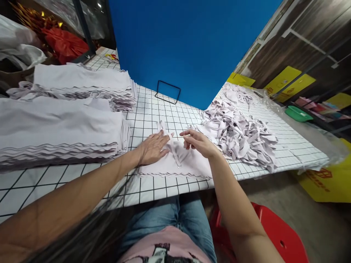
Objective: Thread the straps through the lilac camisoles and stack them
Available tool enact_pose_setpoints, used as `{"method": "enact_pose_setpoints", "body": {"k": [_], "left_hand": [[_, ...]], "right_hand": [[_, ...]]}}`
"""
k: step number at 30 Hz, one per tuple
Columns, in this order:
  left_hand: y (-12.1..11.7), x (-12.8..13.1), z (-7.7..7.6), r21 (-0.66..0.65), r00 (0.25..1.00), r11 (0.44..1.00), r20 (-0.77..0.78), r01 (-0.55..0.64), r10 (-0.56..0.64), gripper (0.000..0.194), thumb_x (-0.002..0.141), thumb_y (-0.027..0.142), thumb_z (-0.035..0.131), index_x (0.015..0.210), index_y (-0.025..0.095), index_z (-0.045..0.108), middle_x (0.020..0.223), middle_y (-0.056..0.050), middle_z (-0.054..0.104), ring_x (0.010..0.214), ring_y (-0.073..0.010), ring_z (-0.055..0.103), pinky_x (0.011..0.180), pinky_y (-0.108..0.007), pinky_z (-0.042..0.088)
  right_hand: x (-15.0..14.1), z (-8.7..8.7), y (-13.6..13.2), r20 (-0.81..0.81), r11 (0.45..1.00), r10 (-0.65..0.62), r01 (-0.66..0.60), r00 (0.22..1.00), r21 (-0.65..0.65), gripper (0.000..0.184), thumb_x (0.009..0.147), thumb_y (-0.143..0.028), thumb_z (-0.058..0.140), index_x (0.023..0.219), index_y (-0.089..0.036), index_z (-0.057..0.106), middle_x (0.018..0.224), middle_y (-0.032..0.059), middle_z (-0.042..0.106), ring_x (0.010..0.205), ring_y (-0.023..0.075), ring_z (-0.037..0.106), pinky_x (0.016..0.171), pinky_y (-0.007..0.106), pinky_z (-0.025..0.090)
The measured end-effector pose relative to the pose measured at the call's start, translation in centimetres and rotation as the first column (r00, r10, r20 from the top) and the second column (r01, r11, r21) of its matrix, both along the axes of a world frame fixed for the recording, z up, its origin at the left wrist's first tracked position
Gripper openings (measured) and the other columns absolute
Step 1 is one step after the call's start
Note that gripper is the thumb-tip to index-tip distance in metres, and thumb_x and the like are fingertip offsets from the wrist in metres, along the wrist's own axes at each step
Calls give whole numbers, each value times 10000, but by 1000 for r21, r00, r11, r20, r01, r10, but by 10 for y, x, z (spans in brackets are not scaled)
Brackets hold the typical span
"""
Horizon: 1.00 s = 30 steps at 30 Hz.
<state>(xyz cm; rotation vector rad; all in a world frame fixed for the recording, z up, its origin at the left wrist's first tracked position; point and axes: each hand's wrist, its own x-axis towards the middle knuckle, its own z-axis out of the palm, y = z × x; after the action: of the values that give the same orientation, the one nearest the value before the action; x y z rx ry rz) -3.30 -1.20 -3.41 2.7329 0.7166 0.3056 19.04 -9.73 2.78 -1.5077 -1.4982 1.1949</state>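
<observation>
A pale lilac garment with thin straps and a wavy hem lies flat on the table in front of me. My left hand rests on its left side, palm down, fingers stretched out. A narrow strap runs over the garment beside those fingertips, its lower end near the hem. Over the garment's right part is my right hand, the index finger extended and the others loosely bent; nothing shows in its grasp. Whether this hand touches the cloth is hard to see.
Two tall stacks of similar pale garments stand on the left of the checked table. A loose heap of them lies to the right. A blue panel rises behind the table, and a red stool is at lower right.
</observation>
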Motion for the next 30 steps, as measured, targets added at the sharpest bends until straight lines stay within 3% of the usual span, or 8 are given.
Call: {"method": "enact_pose_setpoints", "body": {"k": [2,7,12,16,19,21,25,30], "left_hand": [[1,0,-1,2,1000,1000,5,1,-1,593,987,435,383,1500,159,275,1527,-122,401,1467,-322,220,1159,-505,222],[1,0,3,19,1000,1000,-12,0,0,537,984,416,395,1444,140,355,1463,-125,466,1442,-323,273,1144,-487,260],[1,2,6,17,1000,1000,-21,-8,8,667,974,437,413,1535,152,192,1508,-128,416,1429,-354,284,1122,-498,275],[0,2,6,30,1000,1000,-15,-1,2,670,972,418,417,1541,147,188,1554,-122,353,1436,-349,264,1142,-491,238],[1,2,4,3,1000,1000,-16,-8,8,644,966,409,443,1513,123,260,1543,-140,368,1443,-356,250,1141,-517,243],[3,1,4,-14,1000,1000,19,-6,6,600,958,395,468,1469,106,348,1514,-154,411,1442,-357,258,1133,-538,262],[4,2,12,-25,955,1000,296,16,-7,350,912,325,543,1179,119,634,1273,-128,621,1257,-283,497,1075,-459,383],[-8,6,27,-317,852,948,499,7,160,171,800,300,676,927,189,703,1015,-49,688,997,-204,615,925,-362,499]], "right_hand": [[-7,-9,17,13,995,-82,82,997,-48,352,866,-520,618,966,-182,629,667,-9,567,594,104,506,545,245,376],[-26,-21,42,72,981,87,-73,994,-178,310,769,-477,731,736,-179,649,627,-14,525,560,93,426,511,250,341],[-10,-11,21,-73,936,298,-307,952,-175,306,784,-466,720,720,-174,655,706,0,608,664,123,551,633,270,454],[17,-4,-7,-76,908,371,-379,925,-179,237,833,-414,690,841,-180,729,815,3,623,766,126,571,771,295,458],[27,-8,-15,-64,937,319,-325,946,-130,222,855,-402,669,901,-202,753,837,1,596,801,128,545,805,296,435],[26,-15,-13,-103,969,212,-223,972,-110,242,849,-429,672,853,-196,739,838,8,605,755,120,517,723,277,418],[8,-25,6,-198,997,-47,34,979,-67,345,794,-490,716,679,-172,643,742,7,592,614,91,413,547,243,279],[-27,-25,27,-180,983,-143,161,973,87,377,746,-507,746,641,-178,594,596,-45,436,566,84,326,543,258,246]]}}
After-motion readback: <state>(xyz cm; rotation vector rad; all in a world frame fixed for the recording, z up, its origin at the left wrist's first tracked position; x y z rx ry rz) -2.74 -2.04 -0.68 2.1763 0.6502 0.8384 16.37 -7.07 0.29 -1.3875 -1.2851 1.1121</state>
